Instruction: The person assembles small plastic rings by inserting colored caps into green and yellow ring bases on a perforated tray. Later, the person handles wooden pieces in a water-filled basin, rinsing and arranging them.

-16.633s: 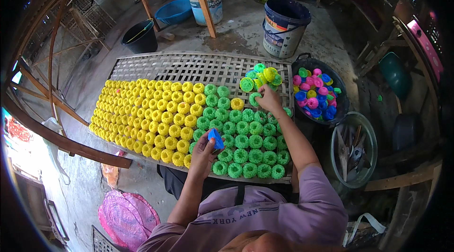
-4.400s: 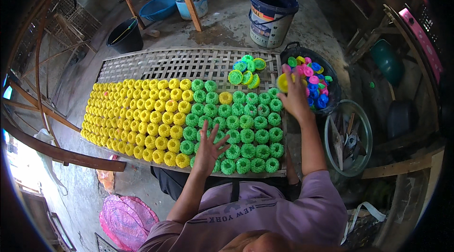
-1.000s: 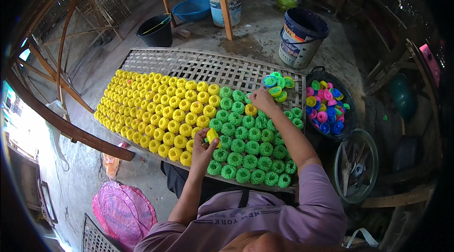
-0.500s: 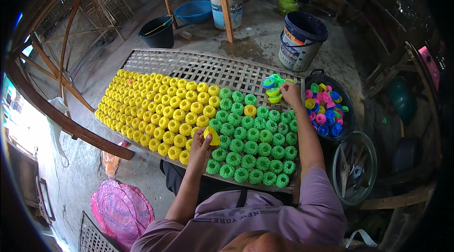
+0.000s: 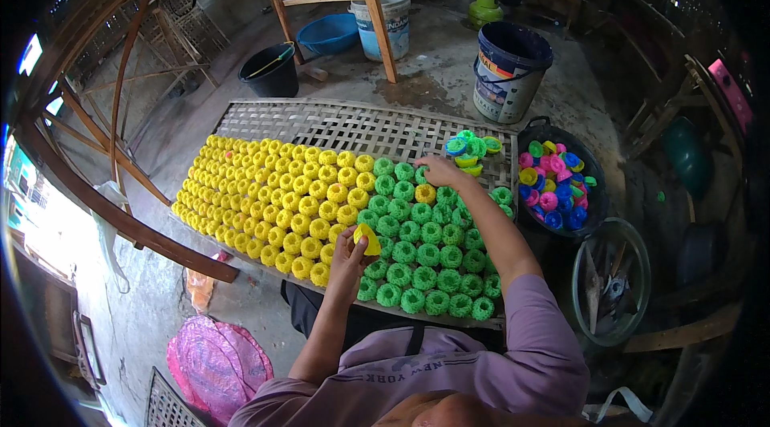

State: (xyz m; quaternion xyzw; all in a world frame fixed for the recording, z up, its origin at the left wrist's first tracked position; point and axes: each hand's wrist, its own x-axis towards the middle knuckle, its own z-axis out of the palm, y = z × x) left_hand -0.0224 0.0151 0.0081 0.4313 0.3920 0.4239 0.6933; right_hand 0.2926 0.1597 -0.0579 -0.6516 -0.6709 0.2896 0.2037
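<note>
Pink, crinkled sacking [image 5: 216,367] lies on the floor [image 5: 273,319] at the far left, below a curved wooden beam [image 5: 120,206]. Next to the right, yellow nest-shaped pieces [image 5: 273,202], each with a hollow in its top, sit in close rows on a woven rack [image 5: 321,121], whose far strip lies bare. Beyond that strip stand a black bucket [image 5: 269,70], a blue basin [image 5: 330,32] and a white bucket [image 5: 385,26].

Of the two hands, the left hand [image 5: 346,260] is closed in a pinch, thumb against fingers, around a yellow cup [image 5: 367,241], held over the rows where yellow meets green. Green nest-shaped pieces [image 5: 429,254] fill the near right part of the rack (one yellow piece [image 5: 425,193] sits among them). The right hand [image 5: 437,170] reaches to the far edge of the green rows, fingers drawn together at a green piece; whether it grips anything, I cannot tell.

Just right of it, a small cluster of green, yellow and blue cups [image 5: 472,146] rests on the weave. A large dark-rimmed bucket [image 5: 513,66] stands behind. Farther right, a black tub [image 5: 539,124] holds pink, blue, yellow and green cups [image 5: 553,186], and a clear round basin [image 5: 648,267] contains tools.
</note>
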